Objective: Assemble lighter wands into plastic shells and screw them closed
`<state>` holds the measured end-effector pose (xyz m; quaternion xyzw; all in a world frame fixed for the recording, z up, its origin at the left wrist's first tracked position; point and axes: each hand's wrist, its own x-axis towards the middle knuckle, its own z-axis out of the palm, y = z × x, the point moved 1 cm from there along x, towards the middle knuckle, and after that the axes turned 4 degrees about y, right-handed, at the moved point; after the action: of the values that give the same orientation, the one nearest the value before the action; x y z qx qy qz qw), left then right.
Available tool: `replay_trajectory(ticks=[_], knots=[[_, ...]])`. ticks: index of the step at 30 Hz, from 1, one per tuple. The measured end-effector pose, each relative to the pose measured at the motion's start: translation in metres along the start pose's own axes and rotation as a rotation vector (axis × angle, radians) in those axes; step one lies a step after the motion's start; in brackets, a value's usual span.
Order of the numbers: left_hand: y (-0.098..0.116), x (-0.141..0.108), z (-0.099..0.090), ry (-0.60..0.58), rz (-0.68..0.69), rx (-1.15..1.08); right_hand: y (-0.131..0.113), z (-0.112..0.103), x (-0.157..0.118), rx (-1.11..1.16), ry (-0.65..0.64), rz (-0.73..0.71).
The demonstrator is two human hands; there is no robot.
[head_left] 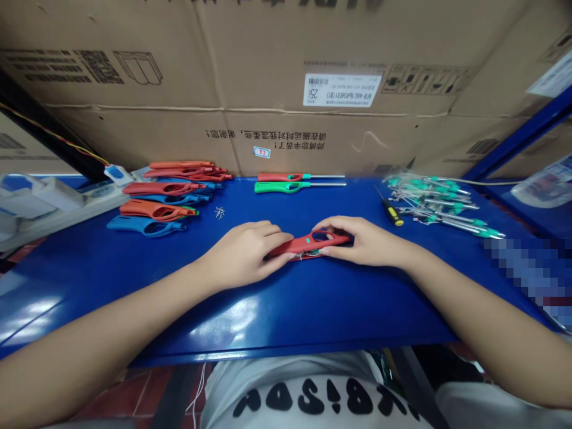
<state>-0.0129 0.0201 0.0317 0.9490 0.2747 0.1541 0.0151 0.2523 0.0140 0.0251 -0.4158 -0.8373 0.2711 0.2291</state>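
Near the middle of the blue table, a red lighter casing (308, 242) is held between both hands, one half above the other with a gap along the near side. Thin wire and a bit of green show in that gap. My left hand (252, 253) is closed around the casing's left end, thumb at the near edge. Closed on the other end, by the trigger loop, is my right hand (357, 241), with fingers at the far side and thumb at the near side. The palms hide both ends of the casing.
Red, orange and blue casings (154, 208) are piled at left beside small screws (219, 213) and a power strip (96, 193). Two long-nosed lighters (281, 186) lie at the back. At right are a screwdriver (392, 211) and metal lighter tubes (451, 205). Cardboard (263, 71) stands behind.
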Motion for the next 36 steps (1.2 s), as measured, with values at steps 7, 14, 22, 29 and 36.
replay_trajectory(ticks=[7, 14, 22, 29, 36], knots=[[0.0006, 0.0003, -0.0007, -0.073, 0.05, 0.074, -0.0005, 0.0057, 0.0005, -0.087, -0.036, -0.105], [0.0005, 0.0005, 0.0012, -0.093, 0.031, 0.075, 0.0021, 0.0076, 0.0004, -0.069, -0.049, -0.101], [0.0019, 0.0005, -0.0007, -0.106, 0.0, 0.083, 0.0013, 0.0089, 0.0013, -0.064, -0.036, -0.141], [0.0017, -0.0008, -0.0003, -0.09, -0.026, 0.08, -0.0003, 0.01, 0.0023, -0.08, 0.006, -0.127], [0.0023, -0.0006, -0.0014, -0.086, -0.032, 0.08, -0.0002, 0.0096, 0.0017, -0.093, 0.01, -0.14]])
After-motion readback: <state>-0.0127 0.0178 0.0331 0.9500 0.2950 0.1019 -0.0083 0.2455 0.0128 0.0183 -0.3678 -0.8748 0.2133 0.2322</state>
